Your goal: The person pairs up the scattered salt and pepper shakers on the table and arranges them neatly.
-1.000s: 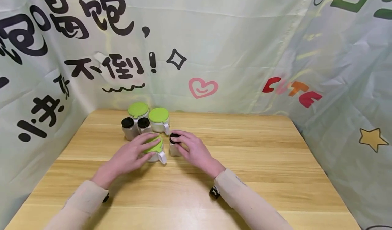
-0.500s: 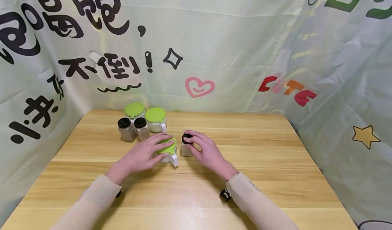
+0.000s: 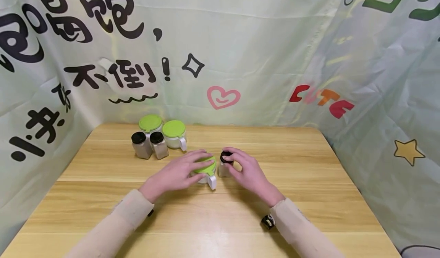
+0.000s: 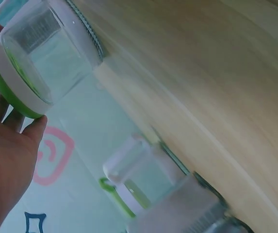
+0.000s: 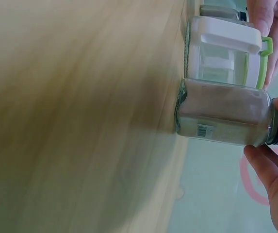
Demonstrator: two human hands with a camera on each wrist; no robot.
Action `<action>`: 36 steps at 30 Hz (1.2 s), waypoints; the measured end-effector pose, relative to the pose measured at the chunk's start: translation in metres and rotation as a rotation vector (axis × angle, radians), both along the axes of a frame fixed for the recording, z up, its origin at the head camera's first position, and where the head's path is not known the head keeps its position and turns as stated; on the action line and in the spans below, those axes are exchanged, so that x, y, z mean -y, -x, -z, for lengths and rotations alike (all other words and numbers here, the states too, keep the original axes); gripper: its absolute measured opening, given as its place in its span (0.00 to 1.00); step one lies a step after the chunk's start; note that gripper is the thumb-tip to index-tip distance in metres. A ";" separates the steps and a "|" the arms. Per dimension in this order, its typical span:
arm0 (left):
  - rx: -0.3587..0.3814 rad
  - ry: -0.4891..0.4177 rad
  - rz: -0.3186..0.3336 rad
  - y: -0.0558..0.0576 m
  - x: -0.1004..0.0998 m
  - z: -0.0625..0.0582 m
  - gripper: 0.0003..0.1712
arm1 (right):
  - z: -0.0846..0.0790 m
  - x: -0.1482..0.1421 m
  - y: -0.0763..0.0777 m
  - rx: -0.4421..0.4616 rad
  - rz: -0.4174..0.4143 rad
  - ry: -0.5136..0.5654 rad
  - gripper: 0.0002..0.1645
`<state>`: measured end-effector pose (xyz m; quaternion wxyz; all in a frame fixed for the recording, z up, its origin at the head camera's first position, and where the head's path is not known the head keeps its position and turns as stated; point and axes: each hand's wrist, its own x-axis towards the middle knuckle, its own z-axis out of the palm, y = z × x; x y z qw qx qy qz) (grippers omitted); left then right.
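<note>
My left hand (image 3: 173,173) grips the green lid of a clear glass seasoning jar (image 3: 208,167) with a white handle, fingers spread round the lid's rim. In the left wrist view this jar (image 4: 56,58) looks see-through, with no contents showing. Just right of it, my right hand (image 3: 252,174) pinches the black cap of a square glass spice jar (image 3: 224,170). Greyish-brown powder fills much of that spice jar (image 5: 221,107) in the right wrist view, and a small barcode label shows. Both jars are upright, side by side, close to the wooden table (image 3: 213,220).
At the back left stand two more green-lidded jars (image 3: 174,129) with white handles. Two black-capped spice jars (image 3: 159,148) stand in front of them. A printed cloth (image 3: 261,59) hangs behind the table and along both sides.
Both hands have moved right together, taking the green-lidded jar and the spice jar away from the group at the back left. The camera view has shifted slightly; the other jars stay in place.
</note>
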<state>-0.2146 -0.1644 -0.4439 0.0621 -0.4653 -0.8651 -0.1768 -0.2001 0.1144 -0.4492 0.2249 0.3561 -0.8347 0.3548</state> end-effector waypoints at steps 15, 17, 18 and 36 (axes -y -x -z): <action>0.015 0.072 0.071 -0.004 -0.050 -0.005 0.30 | 0.003 -0.043 -0.019 -0.025 0.078 0.013 0.15; 0.025 0.073 0.084 -0.005 -0.058 -0.005 0.30 | 0.003 -0.048 -0.021 -0.030 0.083 0.016 0.15; 0.031 0.072 0.090 -0.006 -0.061 -0.005 0.30 | 0.003 -0.051 -0.023 -0.030 0.087 0.016 0.15; -0.001 0.112 0.182 -0.018 -0.117 -0.014 0.30 | -0.002 -0.100 -0.052 -0.014 0.114 0.057 0.19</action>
